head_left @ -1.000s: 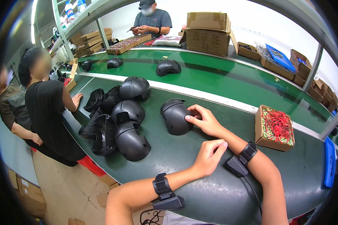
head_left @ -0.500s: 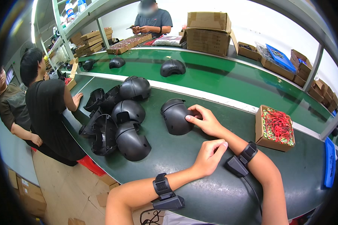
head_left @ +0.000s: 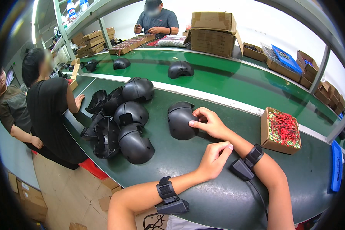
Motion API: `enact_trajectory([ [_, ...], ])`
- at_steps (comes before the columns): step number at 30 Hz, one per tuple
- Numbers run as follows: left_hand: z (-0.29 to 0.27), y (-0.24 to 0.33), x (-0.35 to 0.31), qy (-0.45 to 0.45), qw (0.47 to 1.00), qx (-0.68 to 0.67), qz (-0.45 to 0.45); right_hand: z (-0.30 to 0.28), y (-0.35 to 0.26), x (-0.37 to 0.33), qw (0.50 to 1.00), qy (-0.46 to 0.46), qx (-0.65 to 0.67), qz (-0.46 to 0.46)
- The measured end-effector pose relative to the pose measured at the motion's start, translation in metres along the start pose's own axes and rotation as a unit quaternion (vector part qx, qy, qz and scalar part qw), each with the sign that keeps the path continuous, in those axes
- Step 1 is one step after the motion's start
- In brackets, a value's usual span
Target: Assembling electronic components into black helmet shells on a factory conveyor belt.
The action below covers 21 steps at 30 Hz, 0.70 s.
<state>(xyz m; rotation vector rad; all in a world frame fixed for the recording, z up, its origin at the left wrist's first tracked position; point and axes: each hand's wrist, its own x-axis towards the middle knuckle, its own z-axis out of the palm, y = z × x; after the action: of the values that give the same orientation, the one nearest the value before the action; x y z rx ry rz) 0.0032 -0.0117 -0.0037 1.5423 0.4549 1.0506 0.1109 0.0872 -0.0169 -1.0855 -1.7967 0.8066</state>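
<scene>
My right hand pinches the edge of a black domed plastic shell between thumb and fingers. The shell rests on the dark green worktop with its rounded side up. Closer to me, my left hand is curled into a loose fist above the worktop, apart from the shell. Whatever it may hold is hidden by its fingers. To the left of the gripped shell lies a cluster of similar black shells, several dome up and others showing their hollow inner side.
A cardboard box of red wired parts stands on the right. Beyond a pale rail, a green conveyor belt carries more black shells. One person works across the belt; two people stand at left. A blue tray sits at the right edge.
The shell in my right hand has shifted slightly right and turned a little. Shells on the belt have moved right. The person across has drawn their hands apart. My left hand is nearly still.
</scene>
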Motion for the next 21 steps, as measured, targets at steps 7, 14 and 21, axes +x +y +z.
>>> enact_trajectory([
  [7, 0.000, 0.002, 0.000, 0.000, 1.000, 0.001, 0.003, 0.000, -0.002, 0.000, 1.000, 0.002, 0.016, 0.000],
  [14, 0.000, 0.000, 0.000, -0.002, 1.000, 0.002, 0.002, -0.002, -0.005, 0.000, 0.997, 0.000, 0.062, 0.042],
  [21, 0.000, -0.002, 0.000, 0.007, 1.000, 0.001, 0.004, 0.003, -0.020, -0.007, 0.956, -0.129, -0.232, -0.127],
])
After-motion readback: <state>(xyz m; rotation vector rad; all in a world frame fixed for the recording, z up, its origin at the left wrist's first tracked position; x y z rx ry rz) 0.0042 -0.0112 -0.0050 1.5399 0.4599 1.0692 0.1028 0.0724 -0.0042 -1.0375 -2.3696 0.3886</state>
